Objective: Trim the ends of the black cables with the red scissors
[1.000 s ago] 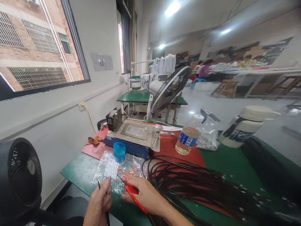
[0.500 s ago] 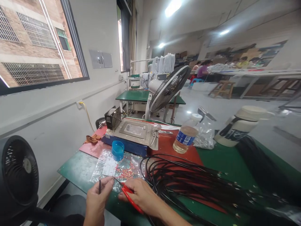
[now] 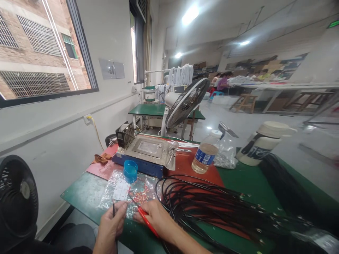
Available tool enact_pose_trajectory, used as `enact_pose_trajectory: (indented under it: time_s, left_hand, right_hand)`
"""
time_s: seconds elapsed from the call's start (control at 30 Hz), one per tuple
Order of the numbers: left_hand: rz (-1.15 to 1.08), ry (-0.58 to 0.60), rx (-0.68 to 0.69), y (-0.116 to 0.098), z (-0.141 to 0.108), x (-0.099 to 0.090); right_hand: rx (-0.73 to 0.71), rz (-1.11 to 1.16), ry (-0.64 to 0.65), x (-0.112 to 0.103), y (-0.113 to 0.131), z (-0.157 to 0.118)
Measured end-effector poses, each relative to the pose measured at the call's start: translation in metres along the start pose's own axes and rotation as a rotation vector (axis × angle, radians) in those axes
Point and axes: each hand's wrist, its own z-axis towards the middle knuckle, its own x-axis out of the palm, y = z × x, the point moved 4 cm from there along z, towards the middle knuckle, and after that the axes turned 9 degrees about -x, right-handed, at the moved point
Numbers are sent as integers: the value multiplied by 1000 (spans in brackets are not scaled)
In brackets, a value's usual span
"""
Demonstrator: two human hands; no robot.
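Note:
My left hand (image 3: pixel 111 223) is closed on a thin black cable (image 3: pixel 113 210), whose end stands up above the fingers. To its right, my right hand (image 3: pixel 156 218) is wrapped around red-handled pliers (image 3: pixel 147 223). Their thin dark tip points up and left, over the edge of a clear plastic bag (image 3: pixel 107 192) lying flat on the table. Scattered on the bag are small orange-red pieces (image 3: pixel 141 197), too small to name. A white paper label (image 3: pixel 121 189) shows beside them, and a blue round cup (image 3: pixel 130 171) stands behind.
A large bundle of black cables (image 3: pixel 198 201) spreads over the table's right side. Behind the bag sits a blue heated-plate machine (image 3: pixel 143 165) with a small fan (image 3: pixel 125 134). A bottle (image 3: pixel 204 157) and a jug (image 3: pixel 261 144) stand at right. A black fan (image 3: pixel 17 197) is at left.
The pliers' tip has moved from beside my left fingertips to over the bag near the small pieces. My left hand still holds the cable, slightly lower. The view has shifted a little.

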Motion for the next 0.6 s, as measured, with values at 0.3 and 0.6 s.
enact_pose_trajectory:
  time_s: [0.3,0.6]
  left_hand:
    - [-80,182,-86,16,-18,11]
    - [-38,139,-22,26,-15,9]
  right_hand:
    - [174,629,17,7,-2,-1]
    - [119,605,29,9,1,-3]
